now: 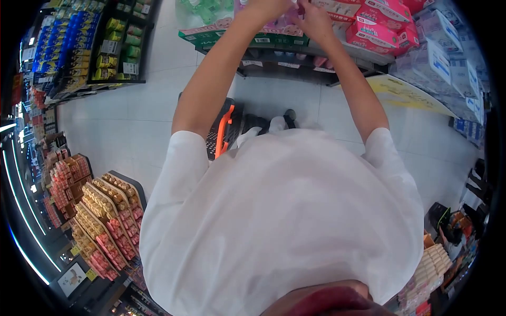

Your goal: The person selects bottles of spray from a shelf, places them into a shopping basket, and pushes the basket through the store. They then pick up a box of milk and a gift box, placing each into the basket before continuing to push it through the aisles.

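Both my hands are at the top edge, above a display carton (pixel 266 41) with a green and pink printed front. My left hand (pixel 268 7) is partly cut off by the frame, its visible fingers closed near a small whitish thing I cannot make out. My right hand (pixel 316 23) is just to the right, fingers bent inward toward the same spot; what lies between them is too small to name. Purple see-through packaging (pixel 282 22) shows under and between the hands. Green see-through packs (pixel 203 11) stand to the left in the carton.
Pink boxes (pixel 377 31) and pale wrapped packs (pixel 432 63) are stacked to the right. A shopping basket with an orange handle (pixel 224 129) is by my feet. Shelves with blue and green packages (pixel 108 47) stand left; a snack display (pixel 105 216) is lower left.
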A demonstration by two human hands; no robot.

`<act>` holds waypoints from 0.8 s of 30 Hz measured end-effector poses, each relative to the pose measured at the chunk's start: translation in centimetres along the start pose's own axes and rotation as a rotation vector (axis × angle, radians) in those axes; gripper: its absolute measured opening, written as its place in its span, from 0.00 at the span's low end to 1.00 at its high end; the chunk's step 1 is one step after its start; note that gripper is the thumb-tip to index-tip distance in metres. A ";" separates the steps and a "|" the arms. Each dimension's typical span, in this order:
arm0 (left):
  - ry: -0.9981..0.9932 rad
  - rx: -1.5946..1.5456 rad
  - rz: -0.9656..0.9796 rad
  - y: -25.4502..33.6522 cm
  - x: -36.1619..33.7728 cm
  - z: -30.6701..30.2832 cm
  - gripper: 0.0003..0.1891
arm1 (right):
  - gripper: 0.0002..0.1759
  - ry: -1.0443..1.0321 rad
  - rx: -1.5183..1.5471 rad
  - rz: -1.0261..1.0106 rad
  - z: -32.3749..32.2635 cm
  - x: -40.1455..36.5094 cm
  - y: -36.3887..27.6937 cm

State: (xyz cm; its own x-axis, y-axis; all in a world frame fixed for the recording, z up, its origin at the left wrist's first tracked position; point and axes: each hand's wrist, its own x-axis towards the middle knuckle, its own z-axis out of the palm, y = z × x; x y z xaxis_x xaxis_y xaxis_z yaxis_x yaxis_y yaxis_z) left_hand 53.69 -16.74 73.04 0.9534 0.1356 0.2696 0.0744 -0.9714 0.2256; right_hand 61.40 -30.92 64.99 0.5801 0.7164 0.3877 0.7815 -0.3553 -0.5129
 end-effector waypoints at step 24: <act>0.553 0.005 0.148 1.6 -4.9 -1.5 0.15 | 0.20 0.139 0.050 -0.050 0.0 0.0 -1.1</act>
State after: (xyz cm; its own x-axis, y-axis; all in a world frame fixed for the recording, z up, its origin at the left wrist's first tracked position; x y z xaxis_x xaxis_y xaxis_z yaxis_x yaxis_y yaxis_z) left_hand 48.72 -18.69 73.47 0.6591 0.0787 0.7479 -0.0458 -0.9885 0.1444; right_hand 60.53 -30.48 65.54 0.5700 0.6410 0.5140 0.7996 -0.2887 -0.5267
